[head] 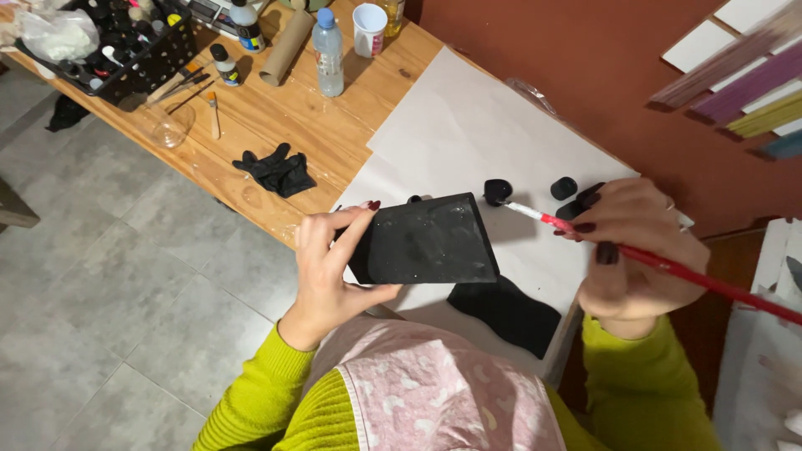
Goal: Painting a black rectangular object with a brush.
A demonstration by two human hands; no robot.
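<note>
The left hand grips a flat black-painted panel by its left edge, thumb on the near face and fingers curled round the far side, holding it tilted above a white paper sheet that covers the right part of a wooden table. At three o'clock from the panel, the right hand is closed around a red-handled paintbrush, whose white ferrule and bristles point toward ten o'clock and meet a small blob of black paint on the paper, just off the panel's upper right corner. A black cap lies at three o'clock from that blob. A black patch sits on the paper at six o'clock from the panel. At ten o'clock from the panel a black glove lies crumpled on the wood; farther toward eleven o'clock stand a clear water bottle, a cardboard tube, a white cup and a black basket of small bottles.
</note>
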